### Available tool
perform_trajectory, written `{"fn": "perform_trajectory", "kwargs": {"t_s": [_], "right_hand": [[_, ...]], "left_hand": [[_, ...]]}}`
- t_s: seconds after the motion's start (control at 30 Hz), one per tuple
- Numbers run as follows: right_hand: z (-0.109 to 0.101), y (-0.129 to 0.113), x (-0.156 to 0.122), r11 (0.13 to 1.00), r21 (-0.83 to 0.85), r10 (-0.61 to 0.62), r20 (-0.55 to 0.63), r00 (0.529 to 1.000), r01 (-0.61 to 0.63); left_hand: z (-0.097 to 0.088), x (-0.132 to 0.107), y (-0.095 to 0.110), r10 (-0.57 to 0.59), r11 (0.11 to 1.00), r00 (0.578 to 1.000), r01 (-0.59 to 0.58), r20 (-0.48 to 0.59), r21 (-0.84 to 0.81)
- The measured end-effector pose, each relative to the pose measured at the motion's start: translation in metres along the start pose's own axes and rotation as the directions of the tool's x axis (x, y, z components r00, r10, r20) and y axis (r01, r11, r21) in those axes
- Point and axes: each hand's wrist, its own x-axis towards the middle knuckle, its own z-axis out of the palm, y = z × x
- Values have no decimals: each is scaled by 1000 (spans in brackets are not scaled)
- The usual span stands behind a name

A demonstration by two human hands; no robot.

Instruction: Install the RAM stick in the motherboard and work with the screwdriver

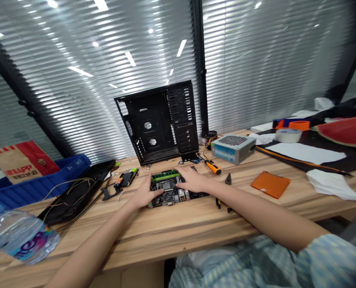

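Note:
A motherboard lies on the wooden table in front of me, with a green memory stick along its far edge and a square processor socket near the middle. My left hand grips the board's left edge, its thumb reaching over the top. At the far right side, my right hand holds the board, thumb lying over it and fingers partly hidden. Behind the board stands a black, open computer case.
Right of the board are an orange screwdriver, pliers, a power supply and an orange pouch. To the left lie a black panel with wires, a blue bin and a water bottle.

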Motion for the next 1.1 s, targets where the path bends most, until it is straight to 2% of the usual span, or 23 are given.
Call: {"fn": "perform_trajectory", "kwargs": {"t_s": [0.3,0.67,0.9,1.1], "right_hand": [[2,-1,-1,998,-64,24,-18,1000,-25],[1,-2,-2,996,-63,61,7,998,-61],[0,-2,-1,999,-34,35,27,999,-34],[5,5,2,1000,-14,-21,1,1000,21]], "left_hand": [[-3,-1,6,23,1000,1000,-23,1,11],[-1,2,1,-120,990,993,119,7,80],[-2,1,3,-96,994,995,94,30,58],[-2,1,4,-56,997,998,56,-7,47]]}}
